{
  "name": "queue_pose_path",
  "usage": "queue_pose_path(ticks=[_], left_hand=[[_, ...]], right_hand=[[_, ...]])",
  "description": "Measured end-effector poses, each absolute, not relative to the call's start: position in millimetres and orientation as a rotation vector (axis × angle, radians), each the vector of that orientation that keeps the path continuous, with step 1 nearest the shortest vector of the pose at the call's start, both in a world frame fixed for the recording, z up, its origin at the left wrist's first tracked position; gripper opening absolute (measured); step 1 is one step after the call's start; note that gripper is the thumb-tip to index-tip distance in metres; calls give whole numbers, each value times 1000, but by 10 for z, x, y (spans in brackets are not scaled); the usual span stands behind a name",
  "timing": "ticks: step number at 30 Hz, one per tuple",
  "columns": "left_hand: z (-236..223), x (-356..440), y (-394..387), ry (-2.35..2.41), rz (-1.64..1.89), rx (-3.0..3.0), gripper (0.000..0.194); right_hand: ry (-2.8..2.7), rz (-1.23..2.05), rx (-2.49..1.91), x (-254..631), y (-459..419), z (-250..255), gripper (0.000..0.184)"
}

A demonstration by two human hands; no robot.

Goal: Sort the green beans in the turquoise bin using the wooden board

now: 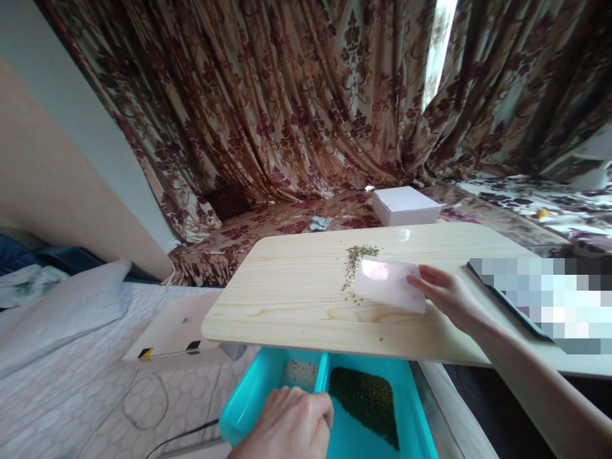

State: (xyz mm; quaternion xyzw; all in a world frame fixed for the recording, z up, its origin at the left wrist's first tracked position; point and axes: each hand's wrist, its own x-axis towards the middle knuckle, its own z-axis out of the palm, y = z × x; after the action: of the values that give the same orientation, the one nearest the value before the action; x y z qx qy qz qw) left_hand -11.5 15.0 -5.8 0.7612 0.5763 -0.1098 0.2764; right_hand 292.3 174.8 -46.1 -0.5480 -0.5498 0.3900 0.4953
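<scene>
My right hand (447, 294) holds a pale pink flat card (389, 284) on edge on the light wooden board (296, 299), beside a small scatter of green beans (357, 260). My left hand (291, 424) grips the near rim of a turquoise two-part tray (415, 427) held below the board's front edge. The tray's right compartment holds a heap of green beans (366, 398); the left compartment holds pale grains (299, 373).
A white box (405, 205) lies on the floral cloth behind the board. A dark-edged flat device (507, 299), partly blurred, lies at the board's right. A white flat box (172, 331) and a cable (148, 401) lie on the bed at left. Curtains hang behind.
</scene>
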Motion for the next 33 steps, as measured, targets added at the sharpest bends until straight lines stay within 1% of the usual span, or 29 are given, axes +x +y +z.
queue_pose_path(ticks=[5, 10, 12, 16, 22, 27, 33], left_hand=[[-64, -140, 107, 1559, -265, 2035, 39], [-108, -184, 86, 1564, -182, 2033, 38], [-122, -194, 87, 1568, -183, 2024, 37], [-140, -202, 87, 1571, -152, 2014, 37], [-144, -227, 93, 1570, -147, 1991, 35], [-122, -248, 101, 1563, -159, 1983, 36], [-98, -235, 171, 1582, -215, 1964, 37]], right_hand=[[-1334, 977, -1322, 2960, 1728, -463, 39], [-1325, 998, -1321, 2944, 1750, -488, 53], [-1332, 1020, -1329, 2935, 1739, -485, 55], [-1343, 1056, -1329, 2923, 1721, -457, 54], [-1359, 1091, -1312, 2861, 1735, -429, 59], [-1417, 1127, -1312, 2854, 1702, -380, 55], [-1442, 1094, -1274, 2678, 1858, -371, 55]])
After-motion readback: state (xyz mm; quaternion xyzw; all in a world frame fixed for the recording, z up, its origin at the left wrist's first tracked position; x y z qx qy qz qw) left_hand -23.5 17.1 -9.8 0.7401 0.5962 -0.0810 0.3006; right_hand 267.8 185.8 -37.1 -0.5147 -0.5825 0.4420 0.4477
